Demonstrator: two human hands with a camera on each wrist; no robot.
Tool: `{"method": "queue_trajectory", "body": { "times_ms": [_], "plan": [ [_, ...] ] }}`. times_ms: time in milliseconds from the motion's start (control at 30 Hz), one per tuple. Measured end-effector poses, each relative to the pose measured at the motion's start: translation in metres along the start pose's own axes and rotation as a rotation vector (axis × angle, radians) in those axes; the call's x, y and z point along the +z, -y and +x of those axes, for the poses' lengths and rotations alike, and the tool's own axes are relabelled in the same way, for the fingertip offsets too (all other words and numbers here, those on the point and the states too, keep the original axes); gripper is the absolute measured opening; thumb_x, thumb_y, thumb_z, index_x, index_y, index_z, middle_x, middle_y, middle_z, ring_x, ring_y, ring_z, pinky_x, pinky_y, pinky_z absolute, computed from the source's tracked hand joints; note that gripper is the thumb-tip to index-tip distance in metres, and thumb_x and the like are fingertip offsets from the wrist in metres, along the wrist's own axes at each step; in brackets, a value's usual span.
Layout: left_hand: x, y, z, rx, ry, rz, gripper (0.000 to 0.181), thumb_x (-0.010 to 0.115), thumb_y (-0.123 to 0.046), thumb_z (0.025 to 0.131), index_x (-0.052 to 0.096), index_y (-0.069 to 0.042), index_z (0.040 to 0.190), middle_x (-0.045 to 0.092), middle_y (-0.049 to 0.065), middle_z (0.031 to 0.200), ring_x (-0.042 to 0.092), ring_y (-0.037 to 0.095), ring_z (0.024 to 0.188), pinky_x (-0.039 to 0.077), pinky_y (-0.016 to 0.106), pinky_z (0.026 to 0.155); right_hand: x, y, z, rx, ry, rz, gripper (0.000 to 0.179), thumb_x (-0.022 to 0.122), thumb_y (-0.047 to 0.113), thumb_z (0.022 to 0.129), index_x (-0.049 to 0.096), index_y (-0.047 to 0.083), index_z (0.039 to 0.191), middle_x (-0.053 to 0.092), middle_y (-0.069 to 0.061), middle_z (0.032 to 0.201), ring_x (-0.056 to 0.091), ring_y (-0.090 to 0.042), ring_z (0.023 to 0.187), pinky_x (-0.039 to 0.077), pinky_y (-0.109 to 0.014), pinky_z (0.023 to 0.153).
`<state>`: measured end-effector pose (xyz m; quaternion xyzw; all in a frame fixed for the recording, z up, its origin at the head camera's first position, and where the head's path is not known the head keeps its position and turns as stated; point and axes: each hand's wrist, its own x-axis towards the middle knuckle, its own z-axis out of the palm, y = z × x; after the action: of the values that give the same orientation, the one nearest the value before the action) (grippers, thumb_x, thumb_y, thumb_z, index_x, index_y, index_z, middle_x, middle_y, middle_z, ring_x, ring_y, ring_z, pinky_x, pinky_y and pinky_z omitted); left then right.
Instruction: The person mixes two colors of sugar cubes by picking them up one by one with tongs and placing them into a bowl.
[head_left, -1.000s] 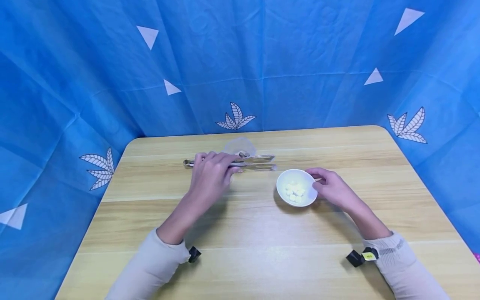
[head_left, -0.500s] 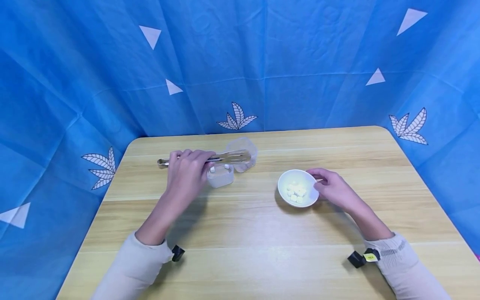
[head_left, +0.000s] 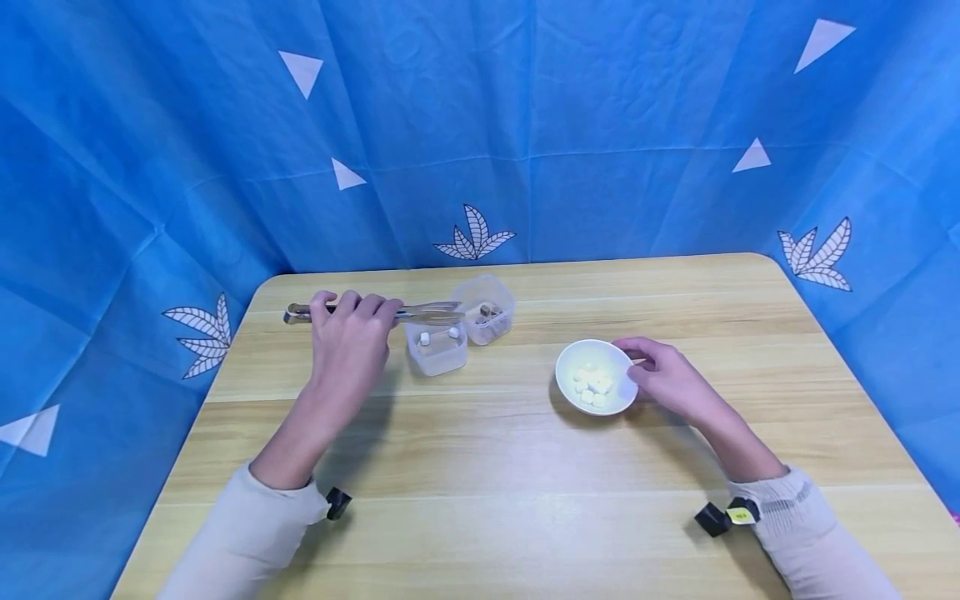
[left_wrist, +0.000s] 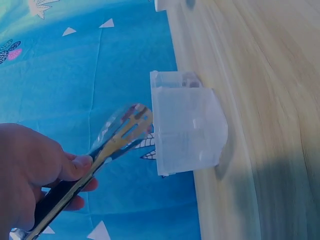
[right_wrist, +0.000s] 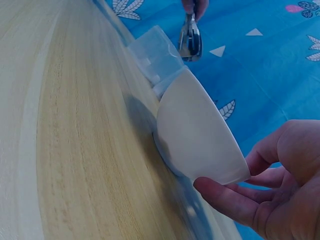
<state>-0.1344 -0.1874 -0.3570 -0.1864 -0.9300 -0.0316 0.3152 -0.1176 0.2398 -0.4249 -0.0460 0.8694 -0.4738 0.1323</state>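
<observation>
My left hand (head_left: 348, 337) grips a pair of metal tongs (head_left: 435, 312) by the handles in the head view. Their slotted heads hover over the back edge of a clear plastic box (head_left: 437, 367), which has two small white pieces (head_left: 425, 339) inside. Touching or nearly touching it on the right is a second clear box (head_left: 480, 287) with small brown pieces (head_left: 487, 314). My right hand (head_left: 663, 375) holds the right rim of a white bowl (head_left: 573, 362), thumb and fingers about its edge. Several small white cubes (head_left: 597, 385) lie in the bowl.
The wooden table (head_left: 510, 500) has its back edge against a blue patterned cloth (head_left: 600, 100). Both boxes stand near that back edge, left of the bowl. Dark wrist cameras are strapped at both cuffs.
My left hand has carried the tongs leftward, off the boxes, so their contents now show. The tongs' heads have come closer together. My right hand and the bowl have stayed put.
</observation>
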Motion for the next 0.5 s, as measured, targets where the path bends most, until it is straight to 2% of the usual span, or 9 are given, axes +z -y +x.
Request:
{"method": "queue_trajectory", "body": {
  "times_ms": [267,367,500],
  "plan": [
    [0.0017,0.0028,0.0003,0.073,0.0,0.166,0.031,0.052,0.006,0.098,0.079,-0.009,0.098,0.078,0.012,0.094,0.064,0.033,0.087,0.04,0.052,0.091,-0.0005,0.0008,-0.0002,0.006,-0.001,-0.015,0.048,0.051,0.002,0.099,0.05,-0.004,0.147,0.06,-0.029,0.141,0.066,-0.037,0.116,0.06,-0.027,0.078],
    [0.0045,0.0022,0.0012,0.107,0.022,0.211,0.032,0.05,0.006,0.098,0.078,-0.009,0.092,0.076,0.011,0.089,0.064,0.033,0.086,0.042,0.049,0.09,-0.0005,0.0011,-0.0002,0.012,0.0,-0.015,0.049,0.051,0.003,0.099,0.05,-0.003,0.147,0.059,-0.028,0.142,0.065,-0.038,0.118,0.06,-0.027,0.078],
    [0.0076,-0.0014,0.0044,0.138,0.086,0.235,0.027,0.055,0.007,0.095,0.077,-0.008,0.089,0.074,0.011,0.085,0.062,0.032,0.086,0.042,0.047,0.092,-0.0002,0.0028,-0.0007,0.008,0.002,-0.012,0.049,0.052,0.003,0.099,0.049,-0.003,0.148,0.059,-0.028,0.143,0.066,-0.038,0.119,0.059,-0.025,0.079]
  ]
}}
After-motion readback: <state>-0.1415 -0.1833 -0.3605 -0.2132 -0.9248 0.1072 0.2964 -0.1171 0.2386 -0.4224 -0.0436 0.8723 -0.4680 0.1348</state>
